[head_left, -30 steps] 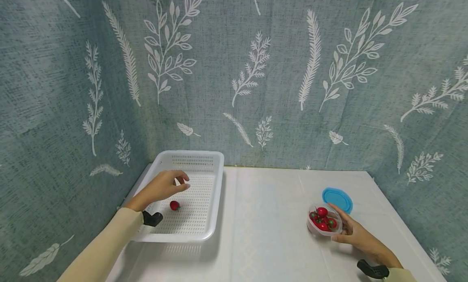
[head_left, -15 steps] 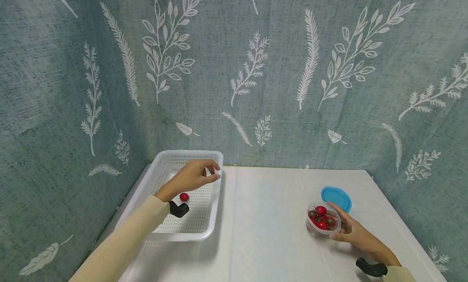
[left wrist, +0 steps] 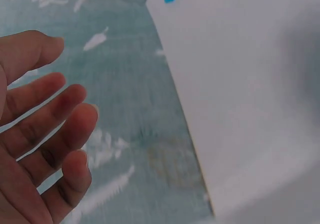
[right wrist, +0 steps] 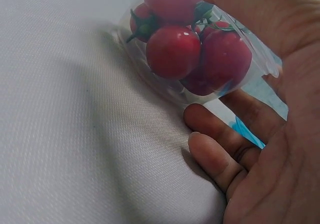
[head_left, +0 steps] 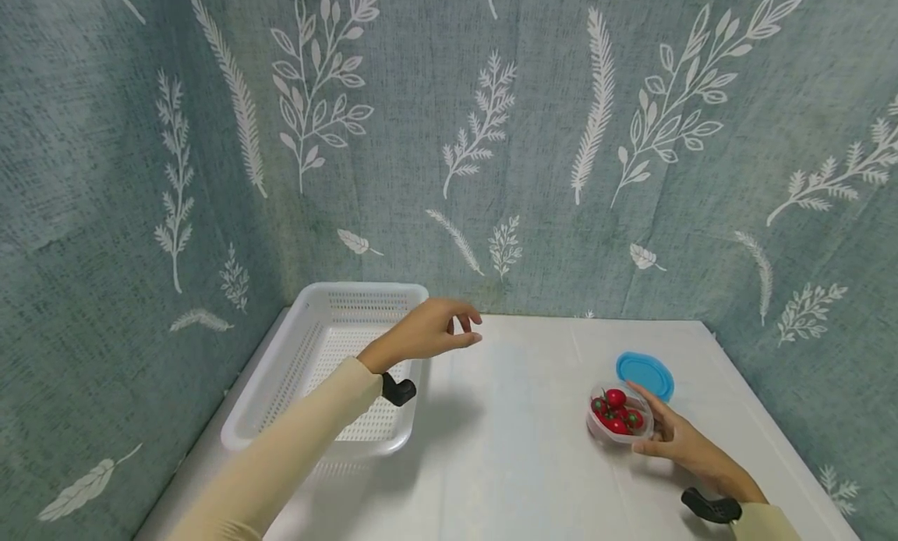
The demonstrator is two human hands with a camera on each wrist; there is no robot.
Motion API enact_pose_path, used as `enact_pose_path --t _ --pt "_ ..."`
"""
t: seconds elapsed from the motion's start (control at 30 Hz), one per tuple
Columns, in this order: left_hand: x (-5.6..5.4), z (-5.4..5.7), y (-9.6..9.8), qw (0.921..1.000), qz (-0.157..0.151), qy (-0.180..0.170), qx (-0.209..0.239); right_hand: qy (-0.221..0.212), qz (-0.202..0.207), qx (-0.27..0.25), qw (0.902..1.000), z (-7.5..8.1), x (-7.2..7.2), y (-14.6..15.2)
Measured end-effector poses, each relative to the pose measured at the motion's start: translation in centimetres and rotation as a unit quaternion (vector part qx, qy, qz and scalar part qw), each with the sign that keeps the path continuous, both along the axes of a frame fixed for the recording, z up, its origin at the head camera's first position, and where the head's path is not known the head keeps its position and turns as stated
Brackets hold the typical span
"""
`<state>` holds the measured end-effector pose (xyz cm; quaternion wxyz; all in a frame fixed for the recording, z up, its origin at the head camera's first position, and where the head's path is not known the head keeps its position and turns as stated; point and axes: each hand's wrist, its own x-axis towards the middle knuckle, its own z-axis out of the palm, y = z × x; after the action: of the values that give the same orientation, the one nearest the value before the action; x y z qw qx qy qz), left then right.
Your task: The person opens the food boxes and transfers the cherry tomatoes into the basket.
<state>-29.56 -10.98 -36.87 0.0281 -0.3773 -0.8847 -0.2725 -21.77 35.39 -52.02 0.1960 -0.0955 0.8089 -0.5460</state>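
My left hand [head_left: 428, 330] hangs in the air past the right rim of the white perforated basket [head_left: 365, 288]. Nothing is between its loosely bent fingers, as the left wrist view shows of the same hand [left wrist: 45, 139]. On the right, my right hand [head_left: 680, 440] grips a small clear plastic container [head_left: 593, 429] from its right side, thumb in front and fingers behind. Several small red tomatoes [right wrist: 173, 51] with green stems fill the container. My left forearm and sleeve cover part of the basket's inside.
A blue lid [head_left: 645, 374] lies on the white-covered table [head_left: 519, 463] just behind the container. The basket stands at the table's left. Patterned blue-green cloth [head_left: 533, 151] closes off the back and both sides.
My left hand has moved right from over the basket to past its right rim. The tomato seen inside the basket is now hidden behind my arm. My right hand keeps holding the container.
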Motion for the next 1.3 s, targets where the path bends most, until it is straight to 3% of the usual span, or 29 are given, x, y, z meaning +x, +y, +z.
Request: enact_pose_path --t 0.27,0.7,1.1,1.3 --pt "0.0 -0.4 4.8 0.9983 -0.057 -0.009 -0.008 -0.001 0.015 -0.022 0.9997 0.1 0.1 -0.1" --pt "0.4 -1.8 11.8 0.9927 -0.115 -0.023 -0.028 -0.005 -0.003 -0.012 0.9999 -0.3 -0.2 0.0" --pt "1.2 -3.8 17.3 0.9882 -0.141 -0.037 -0.047 -0.008 -0.026 0.023 0.9994 -0.4 -0.3 0.3" --pt "1.5 -5.0 19.5 0.9872 -0.141 -0.022 -0.072 -0.002 -0.015 0.01 0.9998 -0.6 -0.4 0.5"
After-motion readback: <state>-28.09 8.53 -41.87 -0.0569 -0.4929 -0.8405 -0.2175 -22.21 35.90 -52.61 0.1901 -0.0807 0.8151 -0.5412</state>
